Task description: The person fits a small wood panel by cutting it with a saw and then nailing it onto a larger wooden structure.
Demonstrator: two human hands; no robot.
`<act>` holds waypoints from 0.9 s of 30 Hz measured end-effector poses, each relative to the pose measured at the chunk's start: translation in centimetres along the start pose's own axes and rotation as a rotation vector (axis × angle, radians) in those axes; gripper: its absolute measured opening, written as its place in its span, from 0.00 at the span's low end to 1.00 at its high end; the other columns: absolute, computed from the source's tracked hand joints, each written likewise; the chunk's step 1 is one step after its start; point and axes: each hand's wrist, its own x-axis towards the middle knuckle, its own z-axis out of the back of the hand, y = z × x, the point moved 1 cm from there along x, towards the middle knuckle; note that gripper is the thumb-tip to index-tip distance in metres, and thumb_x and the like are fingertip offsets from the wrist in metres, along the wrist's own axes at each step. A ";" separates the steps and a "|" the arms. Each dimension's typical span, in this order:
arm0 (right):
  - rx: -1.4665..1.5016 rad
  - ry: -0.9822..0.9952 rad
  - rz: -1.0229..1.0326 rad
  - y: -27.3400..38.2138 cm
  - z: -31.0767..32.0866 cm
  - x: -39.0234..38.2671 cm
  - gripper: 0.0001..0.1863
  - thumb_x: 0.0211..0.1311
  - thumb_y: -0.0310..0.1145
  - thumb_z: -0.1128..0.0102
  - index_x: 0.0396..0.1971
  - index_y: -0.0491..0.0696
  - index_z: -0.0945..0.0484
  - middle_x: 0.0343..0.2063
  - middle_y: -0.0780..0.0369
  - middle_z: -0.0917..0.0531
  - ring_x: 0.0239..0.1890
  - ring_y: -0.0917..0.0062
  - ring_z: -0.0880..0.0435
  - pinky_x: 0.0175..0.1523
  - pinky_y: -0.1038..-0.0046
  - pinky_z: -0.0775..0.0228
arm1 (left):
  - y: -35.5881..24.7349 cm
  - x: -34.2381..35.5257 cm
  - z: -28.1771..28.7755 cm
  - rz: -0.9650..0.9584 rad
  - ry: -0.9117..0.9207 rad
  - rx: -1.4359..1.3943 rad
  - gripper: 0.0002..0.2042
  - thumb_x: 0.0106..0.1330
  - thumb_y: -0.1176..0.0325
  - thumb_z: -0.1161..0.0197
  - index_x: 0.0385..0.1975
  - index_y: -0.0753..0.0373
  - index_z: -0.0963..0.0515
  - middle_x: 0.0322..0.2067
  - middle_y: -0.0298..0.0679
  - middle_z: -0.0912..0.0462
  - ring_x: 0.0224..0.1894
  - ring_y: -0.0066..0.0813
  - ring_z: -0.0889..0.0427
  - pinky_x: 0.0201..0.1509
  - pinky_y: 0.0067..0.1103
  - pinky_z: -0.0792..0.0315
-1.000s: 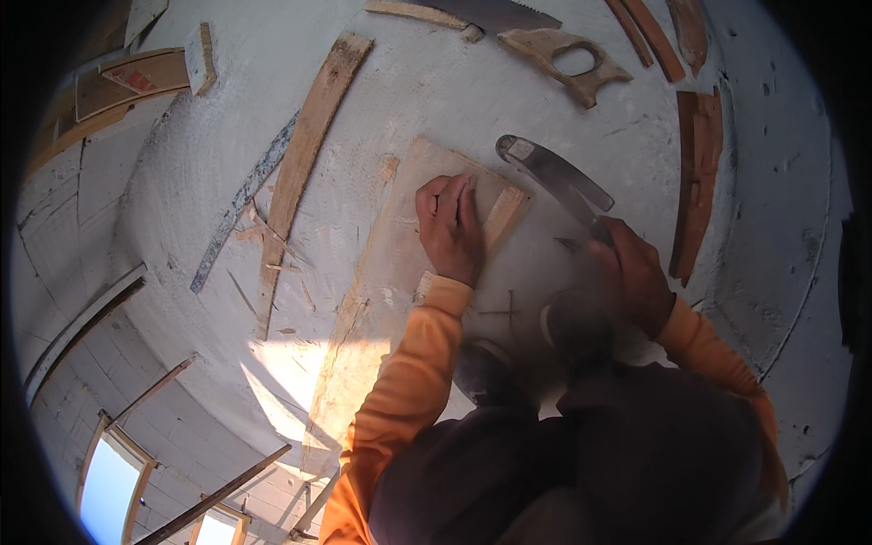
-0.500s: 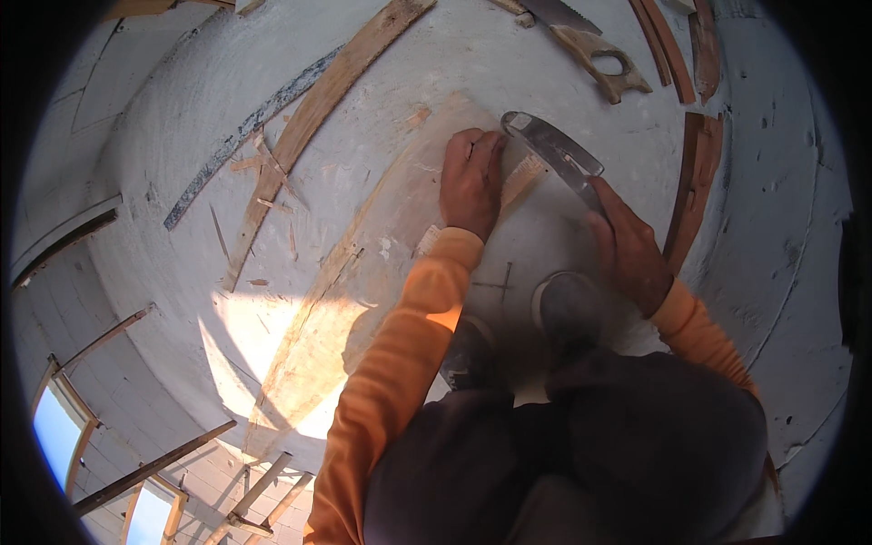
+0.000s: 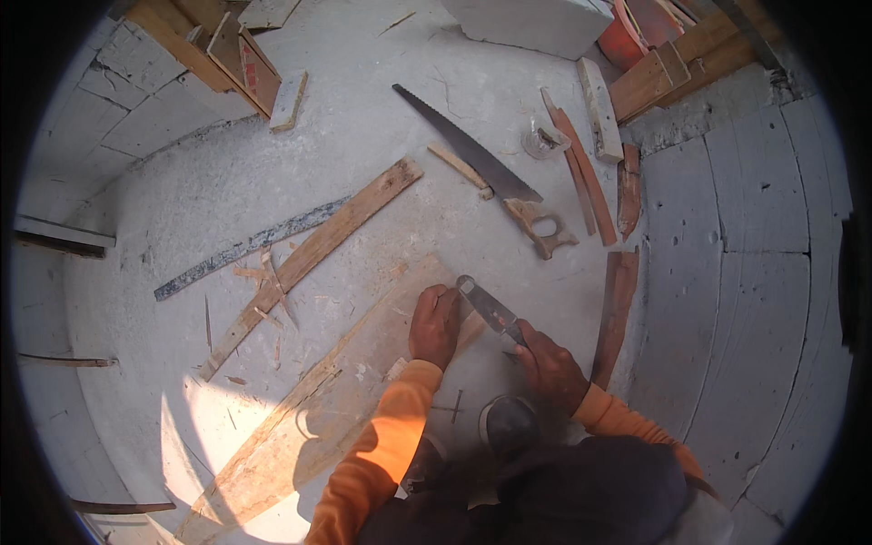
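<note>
My left hand [image 3: 434, 325] is closed in a pinch at the upper end of a wide pale board [image 3: 300, 409] on the floor. What its fingertips hold is hidden. In my right hand [image 3: 551, 368] is a dark metal hammer [image 3: 486, 307], its rounded end beside the left fingertips. A narrow wood strip [image 3: 471, 329] shows beneath the hammer, slanting out from the board. Two crossed nails [image 3: 455, 408] lie on the floor near my shoe [image 3: 509, 425].
A handsaw [image 3: 481, 159] with a wooden handle lies ahead. A long plank [image 3: 318, 259] rests at the left over a speckled strip [image 3: 227, 254], among wood splinters. Reddish wood pieces [image 3: 615, 318] line the right block wall [image 3: 727, 318]. A red bucket [image 3: 625, 38] stands far right.
The view has tilted up, bringing the whole saw and the bucket into sight. The hammer's end stays close to the left fingertips. My left hand keeps its pinch at the board.
</note>
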 end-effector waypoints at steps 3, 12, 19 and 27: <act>0.017 -0.018 -0.041 0.8 0.2 -1.3 0.25 0.78 0.34 0.46 0.70 0.42 0.34 0.37 0.48 0.17 0.33 0.52 0.14 0.37 0.56 0.19 | -0.7 0.2 0.2 -0.017 -0.026 -0.043 0.06 0.67 0.75 0.32 0.42 0.64 0.15 0.42 0.44 0.18 0.44 0.45 0.16 0.48 0.31 0.21; 0.187 0.171 -0.290 0.8 -1.1 -0.4 0.22 0.81 0.39 0.54 0.69 0.49 0.36 0.50 0.37 0.18 0.52 0.40 0.17 0.54 0.47 0.25 | -0.5 -0.6 1.5 0.002 -0.043 -0.055 0.06 0.70 0.73 0.34 0.43 0.62 0.14 0.40 0.45 0.18 0.43 0.46 0.17 0.49 0.34 0.22; 0.230 0.095 -0.385 1.7 -0.1 -1.5 0.24 0.80 0.40 0.53 0.70 0.49 0.37 0.43 0.37 0.17 0.51 0.37 0.18 0.55 0.46 0.26 | 0.5 0.1 2.6 -0.078 0.061 -0.020 0.09 0.70 0.74 0.38 0.47 0.66 0.17 0.44 0.47 0.19 0.49 0.49 0.20 0.54 0.35 0.24; 0.223 -0.028 -0.399 0.3 -0.6 -4.9 0.22 0.79 0.38 0.49 0.66 0.45 0.31 0.34 0.42 0.15 0.43 0.40 0.14 0.47 0.48 0.24 | 2.6 4.7 5.3 -0.488 0.224 0.361 0.14 0.69 0.68 0.41 0.53 0.61 0.18 0.57 0.45 0.20 0.63 0.45 0.25 0.70 0.38 0.33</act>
